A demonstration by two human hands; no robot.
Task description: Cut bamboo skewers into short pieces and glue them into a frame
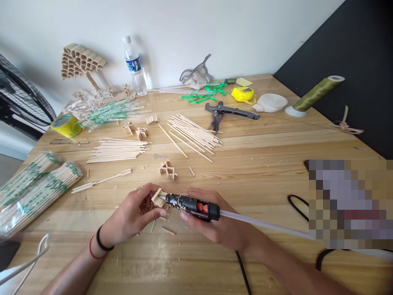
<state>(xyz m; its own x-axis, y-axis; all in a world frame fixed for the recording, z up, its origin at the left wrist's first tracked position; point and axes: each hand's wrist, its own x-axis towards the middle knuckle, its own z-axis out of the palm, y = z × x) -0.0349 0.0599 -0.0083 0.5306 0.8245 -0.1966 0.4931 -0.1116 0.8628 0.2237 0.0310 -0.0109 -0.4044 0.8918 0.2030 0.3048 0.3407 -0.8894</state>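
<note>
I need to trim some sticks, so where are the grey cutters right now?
In the head view, the grey cutters lie on the far right-centre of the wooden table, just right of the loose stick pile and in front of the yellow tape measure.

Small wooden stick piece (159, 197): pale, short sticks joined side by side into a little block, tilted, raised just above the tabletop, lower centre of frame, partly hidden by fingers. Left hand (132, 215) pinches it from the left, fingers curled round it.

Glue gun (192, 206): black body, orange trigger patch, lying near horizontal, nozzle pointing left and touching the stick piece. A clear glue stick (260, 223) juts from its rear toward lower right of frame. Right hand (215, 225) grips it from below, just right of centre.
</note>
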